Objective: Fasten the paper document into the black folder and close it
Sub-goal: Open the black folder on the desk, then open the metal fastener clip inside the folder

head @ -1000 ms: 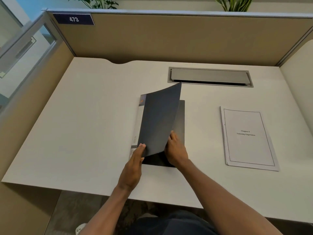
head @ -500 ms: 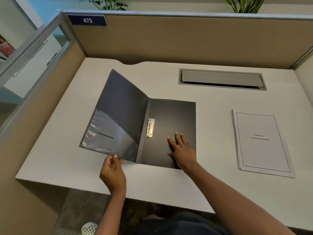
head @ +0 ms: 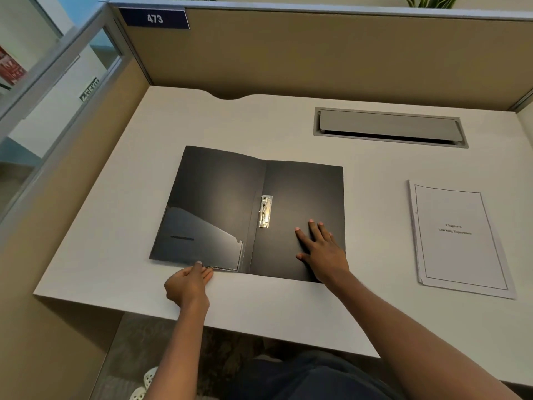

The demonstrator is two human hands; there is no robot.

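Observation:
The black folder [head: 302, 194] lies open and flat on the white desk [head: 121, 215]. A metal clip [head: 265, 211] sits beside its spine, and a clear pocket [head: 199, 241] covers the lower part of the left cover. My left hand [head: 189, 285] touches the near edge of the left cover with its fingertips. My right hand [head: 323, 249] rests flat, fingers spread, on the right inner panel. The paper document [head: 458, 238], a white stapled sheaf with a printed title, lies on the desk to the right, apart from the folder and from both hands.
A grey cable-tray lid [head: 389, 127] is set into the desk behind the folder. Tan partition walls [head: 317, 53] close off the back and left sides. The desk's front edge runs just below my left hand.
The front cover has swung from upright over to the left and now lies flat. My left hand followed it down to the near edge; my right hand stayed on the right panel.

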